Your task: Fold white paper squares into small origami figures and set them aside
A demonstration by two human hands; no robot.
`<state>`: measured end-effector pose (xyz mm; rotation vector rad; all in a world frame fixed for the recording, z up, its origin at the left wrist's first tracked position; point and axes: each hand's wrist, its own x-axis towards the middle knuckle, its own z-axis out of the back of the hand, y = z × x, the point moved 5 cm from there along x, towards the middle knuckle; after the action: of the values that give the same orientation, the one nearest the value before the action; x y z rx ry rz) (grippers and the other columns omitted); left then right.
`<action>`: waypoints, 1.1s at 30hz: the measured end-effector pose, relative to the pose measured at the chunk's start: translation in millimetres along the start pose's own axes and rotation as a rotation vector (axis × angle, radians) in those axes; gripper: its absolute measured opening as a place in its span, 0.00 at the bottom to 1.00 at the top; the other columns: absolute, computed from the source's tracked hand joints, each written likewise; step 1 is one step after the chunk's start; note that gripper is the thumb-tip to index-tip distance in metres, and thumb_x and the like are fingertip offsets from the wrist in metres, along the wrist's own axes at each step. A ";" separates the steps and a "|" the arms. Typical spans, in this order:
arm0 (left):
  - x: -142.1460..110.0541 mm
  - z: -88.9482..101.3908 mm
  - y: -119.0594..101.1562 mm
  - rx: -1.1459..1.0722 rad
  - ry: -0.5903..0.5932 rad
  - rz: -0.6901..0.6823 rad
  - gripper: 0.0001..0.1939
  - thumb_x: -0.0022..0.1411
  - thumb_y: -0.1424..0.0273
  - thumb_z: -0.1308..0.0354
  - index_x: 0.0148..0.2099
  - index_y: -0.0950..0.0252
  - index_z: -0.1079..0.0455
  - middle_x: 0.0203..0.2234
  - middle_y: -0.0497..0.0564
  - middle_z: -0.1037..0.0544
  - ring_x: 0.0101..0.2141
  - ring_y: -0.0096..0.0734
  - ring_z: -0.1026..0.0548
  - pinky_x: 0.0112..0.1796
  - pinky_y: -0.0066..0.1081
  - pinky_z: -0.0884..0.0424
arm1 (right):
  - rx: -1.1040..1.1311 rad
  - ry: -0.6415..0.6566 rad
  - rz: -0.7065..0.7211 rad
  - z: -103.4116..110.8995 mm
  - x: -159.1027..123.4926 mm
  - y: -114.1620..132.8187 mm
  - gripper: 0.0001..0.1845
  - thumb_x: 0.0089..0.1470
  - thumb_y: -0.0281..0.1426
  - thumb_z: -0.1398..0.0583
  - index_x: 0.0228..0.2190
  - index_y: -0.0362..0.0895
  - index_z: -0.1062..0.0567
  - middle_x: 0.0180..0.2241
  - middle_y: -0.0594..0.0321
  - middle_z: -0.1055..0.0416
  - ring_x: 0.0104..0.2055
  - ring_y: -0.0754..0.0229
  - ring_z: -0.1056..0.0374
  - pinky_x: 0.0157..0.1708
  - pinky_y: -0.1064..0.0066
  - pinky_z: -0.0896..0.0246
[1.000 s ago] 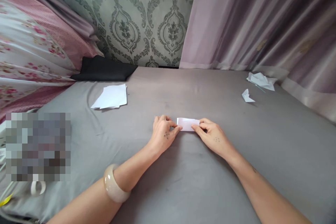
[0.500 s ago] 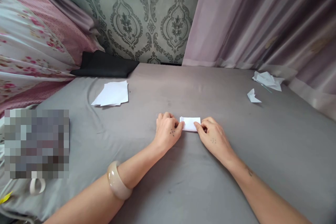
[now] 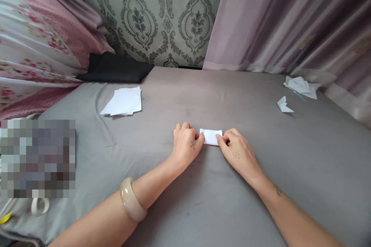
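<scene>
A small folded piece of white paper [image 3: 211, 137] is held between my two hands, just above or on the grey sheet [image 3: 185, 197]; which of the two I cannot tell. My left hand [image 3: 187, 142] pinches its left end between thumb and curled fingers. At the right end, my right hand [image 3: 236, 148] grips it with the thumb on top and the fingers bent underneath. The fingertips behind the paper are hidden. A pale bangle [image 3: 132, 200] circles my left forearm.
White paper sheets [image 3: 124, 101] lie stacked at the left. On the right are a folded paper piece [image 3: 284, 105] and a heap of folded papers [image 3: 301, 86] with a thin greenish strip beside it. Black cloth [image 3: 116, 68] lies at the back left, and a blurred-out object [image 3: 43, 154] nearer.
Both hands keep hold of the folded paper in nearly the same place. The left thumb has shifted slightly at its end. The whole view has moved a little.
</scene>
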<state>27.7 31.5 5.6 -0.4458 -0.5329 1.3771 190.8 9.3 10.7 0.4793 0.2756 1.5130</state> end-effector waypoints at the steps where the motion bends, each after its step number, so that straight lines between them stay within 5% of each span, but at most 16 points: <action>1: -0.1 0.1 -0.2 0.003 0.000 0.002 0.17 0.61 0.65 0.48 0.21 0.64 0.32 0.31 0.54 0.29 0.36 0.40 0.38 0.39 0.38 0.40 | -0.001 0.004 -0.008 -0.2 0.2 -0.2 0.20 0.58 0.40 0.47 0.18 0.44 0.39 0.29 0.65 0.36 0.24 0.65 0.42 0.27 0.70 0.50; 33: 3.7 -2.7 -0.1 0.039 0.015 0.045 0.15 0.57 0.67 0.46 0.19 0.64 0.37 0.31 0.52 0.30 0.37 0.39 0.38 0.39 0.37 0.41 | -0.044 0.064 -0.067 -3.1 2.6 -2.7 0.19 0.57 0.41 0.48 0.20 0.45 0.38 0.30 0.64 0.36 0.27 0.63 0.40 0.28 0.70 0.50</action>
<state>29.8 35.1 3.8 -0.4386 -0.4854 1.4240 191.9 12.3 7.0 0.3836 0.3051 1.4679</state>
